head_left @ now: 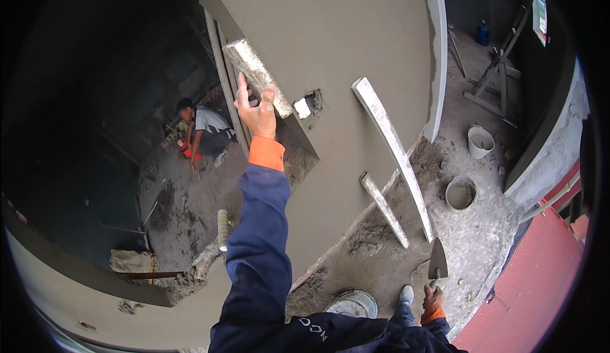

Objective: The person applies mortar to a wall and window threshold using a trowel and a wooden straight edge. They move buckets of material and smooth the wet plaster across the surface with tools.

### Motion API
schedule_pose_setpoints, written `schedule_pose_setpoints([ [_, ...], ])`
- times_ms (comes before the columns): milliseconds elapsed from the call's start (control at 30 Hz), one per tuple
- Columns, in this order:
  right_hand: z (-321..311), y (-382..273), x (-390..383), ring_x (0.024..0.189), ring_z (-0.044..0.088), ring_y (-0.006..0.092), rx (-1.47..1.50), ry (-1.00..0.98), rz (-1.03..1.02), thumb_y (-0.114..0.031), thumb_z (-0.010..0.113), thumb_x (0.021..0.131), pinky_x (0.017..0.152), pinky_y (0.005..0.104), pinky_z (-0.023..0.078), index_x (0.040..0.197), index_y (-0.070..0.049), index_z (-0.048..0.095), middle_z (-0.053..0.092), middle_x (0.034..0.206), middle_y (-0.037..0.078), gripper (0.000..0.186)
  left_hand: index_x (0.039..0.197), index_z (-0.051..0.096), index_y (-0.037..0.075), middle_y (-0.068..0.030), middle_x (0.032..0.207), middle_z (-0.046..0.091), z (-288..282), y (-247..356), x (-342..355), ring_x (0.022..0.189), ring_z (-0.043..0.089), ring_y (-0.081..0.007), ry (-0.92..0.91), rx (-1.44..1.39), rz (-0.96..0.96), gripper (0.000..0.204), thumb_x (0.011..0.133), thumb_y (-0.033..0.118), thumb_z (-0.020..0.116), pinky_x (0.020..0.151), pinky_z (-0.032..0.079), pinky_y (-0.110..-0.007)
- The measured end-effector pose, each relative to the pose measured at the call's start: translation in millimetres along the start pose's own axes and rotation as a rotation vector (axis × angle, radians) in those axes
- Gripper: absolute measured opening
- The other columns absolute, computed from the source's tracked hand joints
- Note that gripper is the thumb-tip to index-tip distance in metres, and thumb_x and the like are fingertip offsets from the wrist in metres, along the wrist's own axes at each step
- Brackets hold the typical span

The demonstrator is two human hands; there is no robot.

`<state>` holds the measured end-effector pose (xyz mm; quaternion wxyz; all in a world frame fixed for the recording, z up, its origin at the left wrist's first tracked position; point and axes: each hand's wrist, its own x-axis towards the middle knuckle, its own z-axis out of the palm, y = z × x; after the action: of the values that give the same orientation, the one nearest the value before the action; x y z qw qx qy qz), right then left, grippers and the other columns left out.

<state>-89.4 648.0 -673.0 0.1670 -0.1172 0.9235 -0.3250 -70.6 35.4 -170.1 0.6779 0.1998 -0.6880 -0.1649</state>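
Observation:
My left hand [256, 113] is raised and grips a mortar-caked flat float [256, 74] laid against the edge of a freshly plastered grey wall [343, 29]. A small hole [310, 104] with a white box in it sits just right of the float. My right hand [433, 298] hangs low at the lower right and holds a pointed trowel [438, 259], blade up, over the dusty floor. Both sleeves are dark blue with orange cuffs.
Two long straightedges [394, 149] [385, 208] lean on the wall. Buckets stand on the floor: a white bucket [480, 141], a grey bucket [460, 193] and another bucket [353, 303] by my foot. Another person [204, 130] crouches in the dark room beyond the wall. A wooden trestle [495, 73] stands far right.

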Motion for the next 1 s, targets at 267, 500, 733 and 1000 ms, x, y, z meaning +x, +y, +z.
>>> schedule_pose_setpoints([
  [267, 1.5, 10.0, 4.7, 0.068, 0.064, 0.0345, 0.152, 0.029, 0.214, -0.047, 0.062, 0.079, 0.059, 0.0409, 0.051, 0.106, 0.012, 0.055, 0.063, 0.082, 0.025, 0.066, 0.134, 0.044, -0.002, -0.0108, 0.106, 0.058, -21.4, 14.5, 53.4, 0.088, 0.052, -0.0142, 0.047, -0.445, -0.123, 0.072, 0.071, 0.019, 0.072, 0.074, 0.047, -0.029],
  [500, 33.4, 33.7, 22.7, 0.037, 0.049, 0.0228, 0.297, 0.113, 0.152, -0.034, 0.062, 0.082, 0.035, 0.0371, 0.039, 0.083, 0.003, 0.055, 0.052, 0.054, 0.012, 0.038, 0.133, 0.047, 0.004, -0.0143, 0.113, 0.056, -0.8, 60.4, 103.6, 0.096, 0.048, -0.0177, -0.020, -0.253, 0.020, 0.071, 0.070, 0.025, 0.073, 0.079, 0.046, -0.029],
  [733, 6.9, -2.8, 9.5, 0.052, 0.054, 0.0297, 0.465, -0.064, 0.262, -0.032, 0.061, 0.084, 0.047, 0.0412, 0.043, 0.090, 0.004, 0.054, 0.055, 0.064, 0.017, 0.037, 0.134, 0.038, -0.009, -0.0134, 0.109, 0.061, -12.7, 69.6, 130.2, 0.094, 0.059, -0.0170, 0.014, -0.523, -0.197, 0.067, 0.077, 0.011, 0.066, 0.085, 0.046, -0.028],
  [1000, 17.5, 5.9, 30.2, 0.070, 0.055, 0.0322, 0.352, -0.070, 0.229, -0.036, 0.057, 0.087, 0.062, 0.0419, 0.044, 0.106, -0.001, 0.050, 0.056, 0.081, 0.019, 0.040, 0.133, 0.039, -0.009, -0.0116, 0.103, 0.061, -9.9, 157.3, 213.5, 0.089, 0.058, -0.0133, -0.053, -0.484, 0.034, 0.065, 0.077, 0.013, 0.064, 0.083, 0.045, -0.024],
])
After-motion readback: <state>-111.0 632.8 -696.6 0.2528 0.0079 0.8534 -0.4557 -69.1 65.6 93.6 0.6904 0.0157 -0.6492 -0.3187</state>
